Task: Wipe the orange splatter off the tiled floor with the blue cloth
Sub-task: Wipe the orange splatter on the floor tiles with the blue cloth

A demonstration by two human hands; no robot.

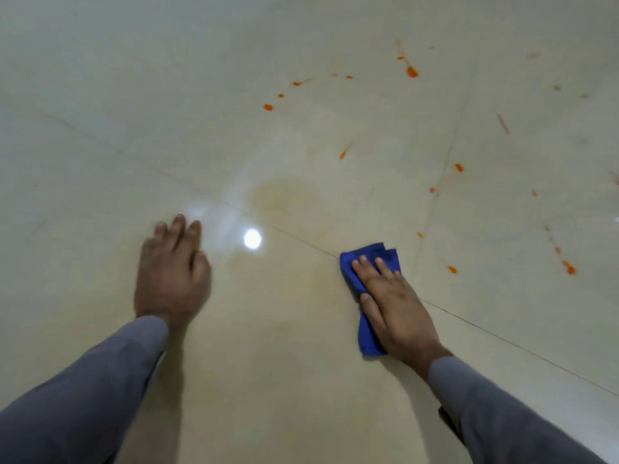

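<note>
The right hand [395,306] lies flat on the cloth [368,296], fingers straight and a little spread, pressing it to the floor [284,380] — the folded blue cloth shows past the fingertips and along the thumb side. It sits on a grout line [502,339], near the lower middle of the view. The left hand [172,272] is flat on the bare tile well apart from it, fingers together and straight, holding nothing; it looks blurred. Both arms wear grey sleeves [100,390]. The splatter [412,72] — orange drops and streaks — lies beyond and to the right of the cloth, the nearest spots [452,269] just beside it. A ceiling light's glare [252,238] shines between the hands.
</note>
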